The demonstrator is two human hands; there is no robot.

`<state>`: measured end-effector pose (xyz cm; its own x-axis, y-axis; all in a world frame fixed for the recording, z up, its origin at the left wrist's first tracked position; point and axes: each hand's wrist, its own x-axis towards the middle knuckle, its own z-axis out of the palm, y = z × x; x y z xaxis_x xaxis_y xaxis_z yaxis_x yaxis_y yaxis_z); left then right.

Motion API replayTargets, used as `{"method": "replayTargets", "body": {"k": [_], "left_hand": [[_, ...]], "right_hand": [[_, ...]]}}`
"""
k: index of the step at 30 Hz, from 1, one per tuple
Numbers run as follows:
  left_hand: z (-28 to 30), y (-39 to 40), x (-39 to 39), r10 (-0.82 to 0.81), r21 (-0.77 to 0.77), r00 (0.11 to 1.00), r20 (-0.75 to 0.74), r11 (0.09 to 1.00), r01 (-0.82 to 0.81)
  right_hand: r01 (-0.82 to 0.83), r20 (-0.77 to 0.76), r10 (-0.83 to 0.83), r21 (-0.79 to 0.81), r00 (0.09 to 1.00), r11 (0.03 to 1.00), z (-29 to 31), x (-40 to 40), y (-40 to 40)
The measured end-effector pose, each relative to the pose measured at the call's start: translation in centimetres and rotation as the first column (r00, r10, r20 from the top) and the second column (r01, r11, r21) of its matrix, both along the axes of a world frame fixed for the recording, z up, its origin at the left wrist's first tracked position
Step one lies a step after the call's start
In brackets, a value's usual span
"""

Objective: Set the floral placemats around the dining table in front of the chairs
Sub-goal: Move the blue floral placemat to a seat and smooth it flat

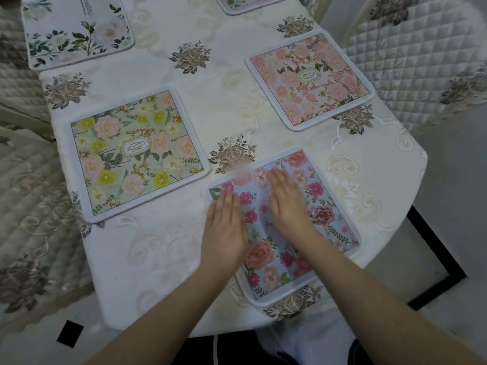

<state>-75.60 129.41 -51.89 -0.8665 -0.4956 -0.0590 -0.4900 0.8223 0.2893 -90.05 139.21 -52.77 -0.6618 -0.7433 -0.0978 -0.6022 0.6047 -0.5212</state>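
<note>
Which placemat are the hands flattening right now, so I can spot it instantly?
Start at the near rounded end of the cream tablecloth. The blue placemat lies there, under the left hand and right hand, both pressed flat. Unlike the yellow-flowered placemat to its left and the pink placemat beyond, it has a light-blue ground with magenta blooms.

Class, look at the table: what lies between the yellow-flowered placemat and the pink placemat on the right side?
In the head view, only tablecloth lies between the yellow-flowered placemat and the pink placemat.
</note>
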Motion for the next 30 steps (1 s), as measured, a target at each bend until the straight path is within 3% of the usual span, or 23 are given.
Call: {"method": "replayTargets", "body": {"k": [4, 7, 10, 22, 27, 30], "left_hand": [[-1.0, 3.7, 0.2, -0.079, 0.025, 0.995, 0.054, 0.997, 0.078], [-2.9, 4.8, 1.4, -0.109, 0.036, 0.99, 0.089, 0.994, 0.106], [-3.8, 4.6, 2.0, -0.098, 0.041, 0.989, 0.108, 0.995, 0.094], [-4.4, -1.6, 3.8, -0.185, 0.004, 0.963, 0.193, 0.982, 0.188], [-3.9, -2.9, 4.6, -0.086, -0.022, 0.975, 0.205, 0.995, 0.093], [-2.5, -0.8, 3.9, -0.087, 0.0, 0.988, 0.129, 0.996, 0.088]], "right_hand": [[-0.067, -0.003, 0.067, 0.009, 0.998, 0.998, -1.0, 2.4, 1.3], [-0.14, -0.137, 0.16, 0.146, 0.978, 0.979, -2.4, 2.7, 2.9], [-0.104, -0.211, 0.155, 0.236, 0.965, 0.966, -3.1, 2.6, 3.7], [0.173, -0.208, -0.117, 0.276, 0.971, 0.946, -3.1, -4.5, 10.0], [0.229, -0.208, -0.174, 0.278, 0.963, 0.933, -2.6, -5.2, 10.8], [0.239, -0.161, -0.208, 0.205, 0.965, 0.949, -1.5, -2.6, 9.0]]}}
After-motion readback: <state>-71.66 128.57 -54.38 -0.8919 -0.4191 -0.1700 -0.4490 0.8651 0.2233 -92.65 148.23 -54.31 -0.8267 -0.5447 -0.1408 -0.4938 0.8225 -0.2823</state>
